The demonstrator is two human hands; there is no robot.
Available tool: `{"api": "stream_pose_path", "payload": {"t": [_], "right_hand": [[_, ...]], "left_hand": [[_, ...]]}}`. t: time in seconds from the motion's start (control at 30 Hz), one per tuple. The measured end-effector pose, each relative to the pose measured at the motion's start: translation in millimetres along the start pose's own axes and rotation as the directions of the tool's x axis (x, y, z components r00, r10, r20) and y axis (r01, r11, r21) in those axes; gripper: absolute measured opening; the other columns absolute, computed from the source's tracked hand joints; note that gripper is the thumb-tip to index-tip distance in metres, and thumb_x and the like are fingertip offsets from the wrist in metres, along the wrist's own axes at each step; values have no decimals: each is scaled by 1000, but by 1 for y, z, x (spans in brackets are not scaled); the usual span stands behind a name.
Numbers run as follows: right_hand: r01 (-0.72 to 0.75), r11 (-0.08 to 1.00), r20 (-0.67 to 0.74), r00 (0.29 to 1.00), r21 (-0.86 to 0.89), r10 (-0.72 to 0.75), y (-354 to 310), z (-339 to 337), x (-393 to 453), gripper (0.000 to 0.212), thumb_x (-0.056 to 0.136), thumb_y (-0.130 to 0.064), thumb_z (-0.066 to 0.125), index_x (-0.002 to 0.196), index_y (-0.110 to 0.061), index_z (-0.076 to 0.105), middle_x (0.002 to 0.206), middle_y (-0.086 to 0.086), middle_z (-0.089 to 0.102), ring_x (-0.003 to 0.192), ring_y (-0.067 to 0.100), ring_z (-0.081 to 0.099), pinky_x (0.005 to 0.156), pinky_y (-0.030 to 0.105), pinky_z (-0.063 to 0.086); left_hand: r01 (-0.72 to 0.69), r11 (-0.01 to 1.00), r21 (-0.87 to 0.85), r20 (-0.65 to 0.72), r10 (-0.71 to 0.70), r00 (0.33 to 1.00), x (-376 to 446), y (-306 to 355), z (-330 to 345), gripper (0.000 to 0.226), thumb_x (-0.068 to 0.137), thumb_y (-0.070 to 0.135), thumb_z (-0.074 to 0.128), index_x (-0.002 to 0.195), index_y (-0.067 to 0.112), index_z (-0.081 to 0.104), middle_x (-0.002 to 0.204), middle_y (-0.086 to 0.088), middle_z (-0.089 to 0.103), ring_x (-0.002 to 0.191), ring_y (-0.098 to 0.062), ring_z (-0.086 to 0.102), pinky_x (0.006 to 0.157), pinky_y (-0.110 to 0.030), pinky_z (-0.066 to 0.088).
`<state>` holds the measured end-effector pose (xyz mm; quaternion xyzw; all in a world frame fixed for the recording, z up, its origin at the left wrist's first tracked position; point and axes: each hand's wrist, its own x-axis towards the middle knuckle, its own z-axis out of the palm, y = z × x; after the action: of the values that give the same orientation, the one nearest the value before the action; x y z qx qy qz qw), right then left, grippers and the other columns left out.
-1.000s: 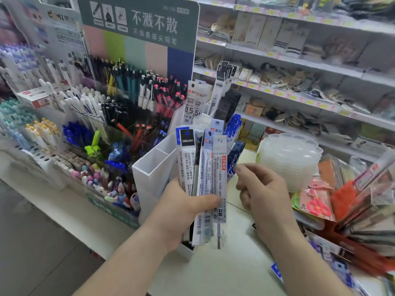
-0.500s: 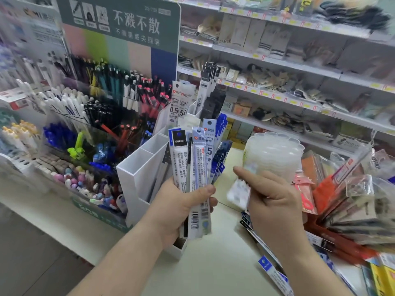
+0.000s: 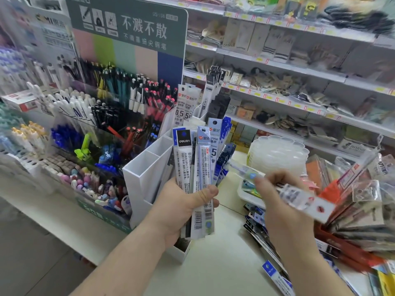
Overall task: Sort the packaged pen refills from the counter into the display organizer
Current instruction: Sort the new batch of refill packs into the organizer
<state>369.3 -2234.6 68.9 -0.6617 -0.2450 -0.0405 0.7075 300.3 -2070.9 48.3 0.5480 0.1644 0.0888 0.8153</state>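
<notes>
The left hand [image 3: 183, 201] grips a fanned bunch of refill packs [image 3: 198, 167] upright, thumb pressed across their fronts, directly in front of the white display organizer [image 3: 149, 174]. At least three packs show in the fan; the exact count is unclear. One header reads "deli", another "爱好", with "7906" and "5" behind. The right hand [image 3: 284, 201], right of the organizer, pinches one blurred single refill pack [image 3: 297, 191] held crosswise. Two packs standing in the organizer read "0.5". More packs [image 3: 275, 274] lie on the counter [image 3: 213, 274] near the organizer's base.
</notes>
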Motion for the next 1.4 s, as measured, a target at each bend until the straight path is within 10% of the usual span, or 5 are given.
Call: {"api": "stream_pose_path", "payload": {"t": [0.17,0.4,0.87,1.2,1.4], "right_hand": [[-153,960,148,970,-235,191,-22,-19,23,49,78,9,50,72,-30,78,93,-6,67,88,-2,60,80,14,44],[-180,884,197,937,-431,287,-9,24,21,21,75,-33,82,83,-21,66,57,-13,55,52,4,49,50,22,44],[-425,902,200,880,-73,431,2,24,15,7,89,-6,70,95,-8,74,70,-5,70,47,-2,55,47,8,40],[-523,852,172,838,-22,519,5,24,10,5,90,-5,69,94,-5,70,94,14,76,90,34,73,84,54,58],[-329,936,-54,944,-124,325,1,24,8,7,84,-10,74,78,-13,73,85,18,73,86,44,68,74,63,56]], "left_hand": [[-7,1000,-1,1,7,1000,2,1,-4,47,62,19,77,106,9,67,88,-9,76,73,-25,73,69,-37,62],[-41,995,93,98,32,995,9,-9,6,52,72,12,83,120,15,66,107,-14,74,96,-28,72,83,-41,60],[3,1000,3,121,-4,993,10,-13,2,55,65,3,71,119,10,66,106,-15,74,99,-32,72,80,-44,59],[-11,999,32,38,10,999,5,-13,-1,40,83,-5,70,120,10,66,108,-10,75,100,-26,72,84,-42,59],[-72,994,83,-104,80,991,4,-14,-3,34,79,-5,74,110,6,67,96,-9,76,83,-19,74,70,-27,59]]}}
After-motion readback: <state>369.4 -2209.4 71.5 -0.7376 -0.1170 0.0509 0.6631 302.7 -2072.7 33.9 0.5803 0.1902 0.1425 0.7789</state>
